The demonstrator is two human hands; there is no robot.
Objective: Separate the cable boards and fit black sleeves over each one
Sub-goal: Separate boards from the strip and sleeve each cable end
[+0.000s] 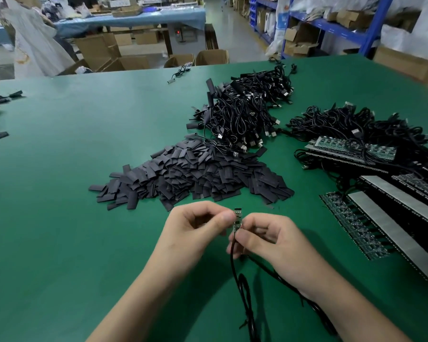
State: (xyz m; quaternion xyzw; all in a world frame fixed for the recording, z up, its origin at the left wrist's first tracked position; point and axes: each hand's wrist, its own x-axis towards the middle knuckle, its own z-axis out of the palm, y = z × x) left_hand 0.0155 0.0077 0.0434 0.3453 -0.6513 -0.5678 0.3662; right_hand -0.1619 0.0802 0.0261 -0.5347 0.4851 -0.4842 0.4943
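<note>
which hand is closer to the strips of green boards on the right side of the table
Right. The right hand sits just left of the board strips; the left hand is farther left, beyond the cable board both pinch.

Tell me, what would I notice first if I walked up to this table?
First, the left hand and right hand pinch a tiny cable board at the front. Behind them lies a big pile of black sleeves, with tangled black cables farther back.
</note>
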